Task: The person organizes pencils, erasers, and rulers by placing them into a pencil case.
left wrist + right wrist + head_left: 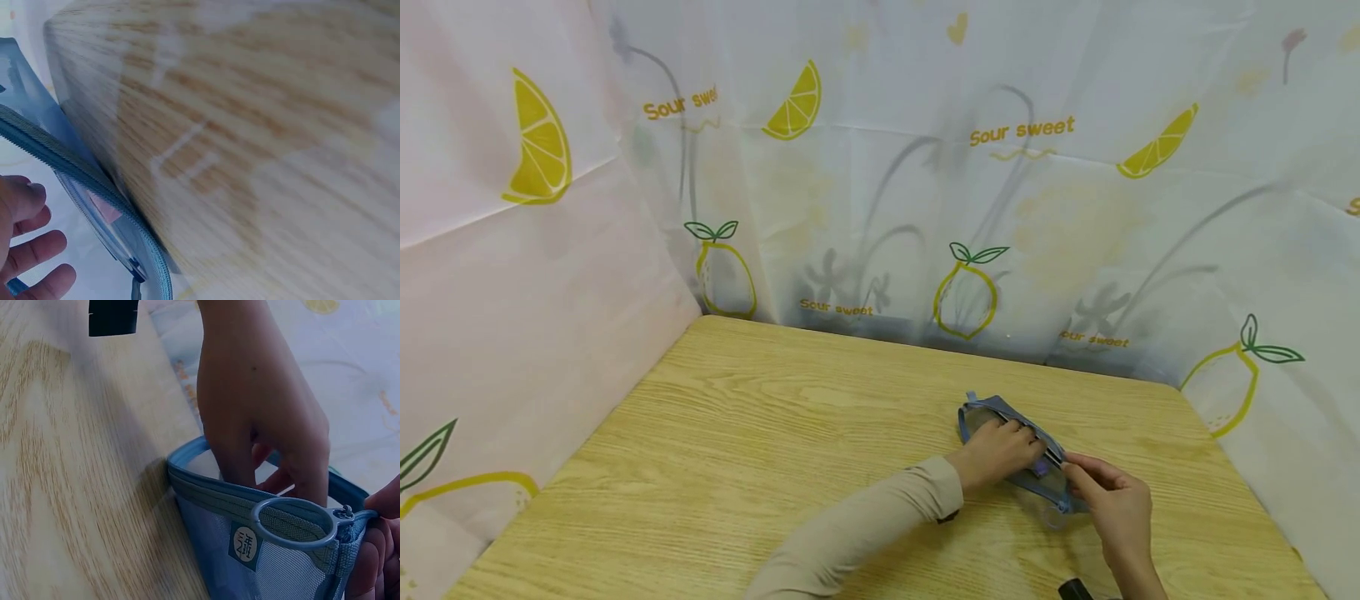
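A blue mesh zip pouch [1075,502] stands unzipped on the wooden table, its mouth facing up. My left hand [1000,454] reaches into that mouth from the left. In the left wrist view its fingers [37,253] are spread and loosely bent, with nothing seen between them. My right hand [1120,504] pinches the pouch's right end, beside the large ring pull [294,542] of the zip. Inside lie slim dark items and a small purple thing [1040,467]; their kind is unclear. A pink patch [105,208] shows by the zip in the left wrist view.
The wooden table [760,450] meets lemon-printed cloth walls [880,208] at its back and sides. A black cylindrical object [1075,590] shows near my right wrist at the lower edge. The pouch stands toward the table's right side.
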The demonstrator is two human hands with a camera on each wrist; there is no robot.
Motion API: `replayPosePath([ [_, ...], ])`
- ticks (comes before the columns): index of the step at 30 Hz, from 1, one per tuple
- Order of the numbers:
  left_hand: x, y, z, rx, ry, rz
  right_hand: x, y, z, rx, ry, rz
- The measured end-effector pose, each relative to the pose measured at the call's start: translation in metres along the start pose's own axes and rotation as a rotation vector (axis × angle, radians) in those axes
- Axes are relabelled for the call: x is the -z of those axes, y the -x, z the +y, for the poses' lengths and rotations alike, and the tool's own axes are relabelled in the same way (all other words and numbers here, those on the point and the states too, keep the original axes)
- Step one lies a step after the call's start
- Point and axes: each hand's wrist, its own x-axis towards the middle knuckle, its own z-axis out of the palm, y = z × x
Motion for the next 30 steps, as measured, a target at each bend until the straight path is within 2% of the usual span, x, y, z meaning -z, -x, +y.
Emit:
replayPosePath([
  [4,0.000,0.004,-0.006,-0.022,0.009,0.022,-0.003,0.000,0.000,0.003,-0.002,0.006],
  [7,0.002,0.008,-0.013,-0.040,0.019,0.071,-0.004,-0.001,0.000,0.014,0.009,0.011],
  [14,0.016,0.025,-0.034,-0.035,0.084,0.168,0.001,-0.004,0.000,0.029,0.044,0.013],
  [17,0.020,0.033,-0.043,-0.045,0.079,0.204,0.004,-0.005,-0.001,0.033,0.076,0.014],
  [24,0.025,0.063,-0.066,-0.030,0.103,0.321,0.013,-0.011,0.000,0.088,0.164,-0.013],
  [27,0.025,0.080,-0.075,-0.029,0.130,0.373,0.016,-0.014,0.001,0.148,0.242,-0.028],
  [30,0.027,0.098,-0.084,-0.028,0.149,0.389,0.019,-0.016,0.001,0.211,0.322,-0.034],
])
